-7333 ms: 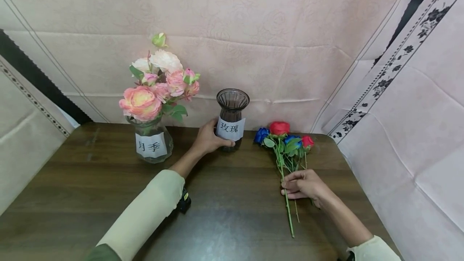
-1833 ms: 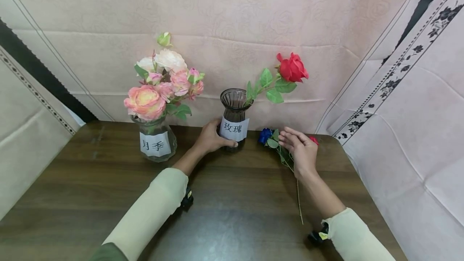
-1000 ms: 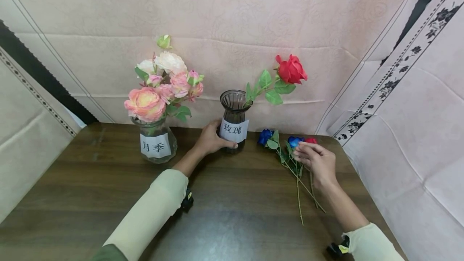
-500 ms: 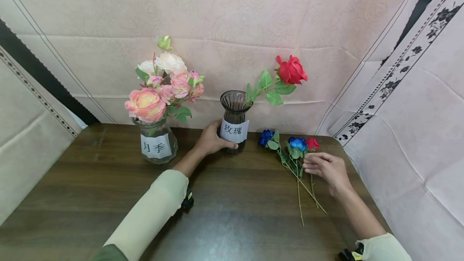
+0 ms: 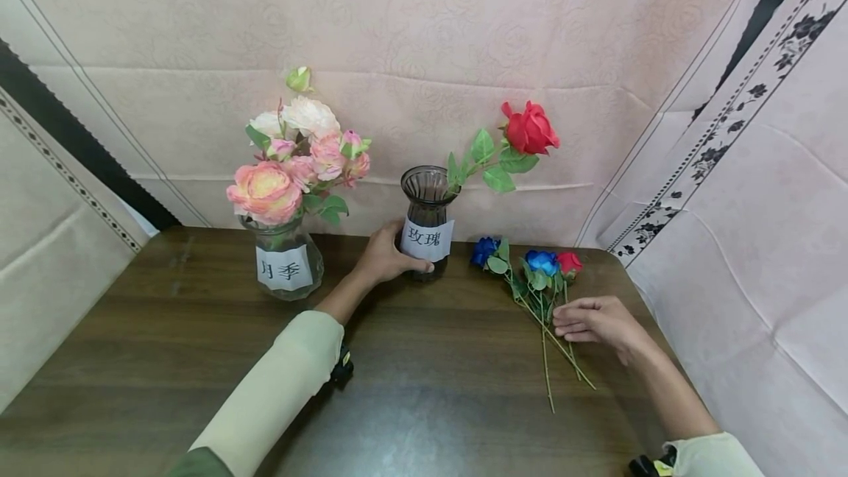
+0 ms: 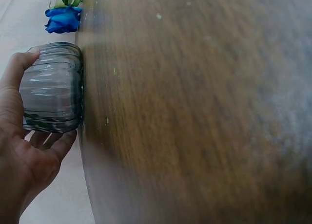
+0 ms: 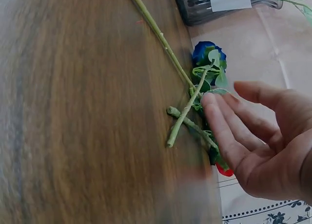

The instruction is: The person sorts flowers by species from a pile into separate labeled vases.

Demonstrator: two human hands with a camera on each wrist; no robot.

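Observation:
My left hand (image 5: 392,254) grips the lower part of a dark, ribbed glass vase (image 5: 424,212) with a paper label, thumb in front. One red rose (image 5: 530,129) leans out to the right over its rim. On the table lie two blue roses (image 5: 543,263) and a smaller red rose (image 5: 568,263), their stems crossing. My right hand (image 5: 599,322) is at these stems, fingertips close beside them. In the right wrist view the thumb stands apart from the fingers (image 7: 226,126) and nothing is held between them; whether the fingertips touch a stem I cannot tell.
A clear glass vase (image 5: 310,260) with a label holds pink and white flowers (image 5: 291,160), left of my left hand. The dark brown wooden table (image 5: 397,389) ends at a pale cloth backdrop (image 5: 424,35). Patterned cloth (image 5: 748,168) hangs at the right.
The larger red rose went from the table into the dark vase. My right hand then came away, back down and right to the remaining stems. My left hand stays on the vase.

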